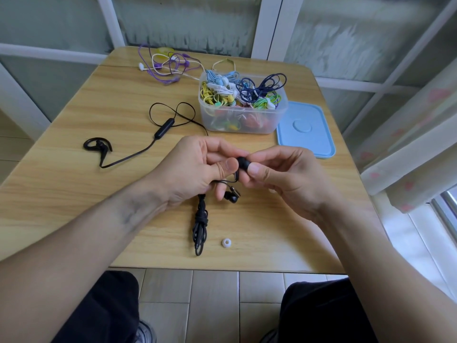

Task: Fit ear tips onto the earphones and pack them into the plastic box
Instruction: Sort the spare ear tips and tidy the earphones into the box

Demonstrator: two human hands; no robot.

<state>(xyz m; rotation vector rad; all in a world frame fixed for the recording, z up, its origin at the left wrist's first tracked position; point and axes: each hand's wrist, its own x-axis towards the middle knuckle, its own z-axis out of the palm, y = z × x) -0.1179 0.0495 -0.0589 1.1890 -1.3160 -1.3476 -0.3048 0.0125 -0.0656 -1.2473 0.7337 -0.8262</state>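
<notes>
pinching one black earbud (pixel 243 164) between both hands' fingers (pixel 228 167) (cord bundle (pixel 200 226) dangling).

Both hands (pixel 243 169) pinch a black earbud (pixel 243 164)

One clear plastic box (pixel 243 125), one pale blue flat lid (pixel 306 129), one small white ear tip (pixel 226 242) (below the fingers), two hands.

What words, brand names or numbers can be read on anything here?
None can be read.
The blue lid bears only a plain raised circle.
The black remote on the cord shows no legible mark.
The clear box carries no visible label.
</notes>
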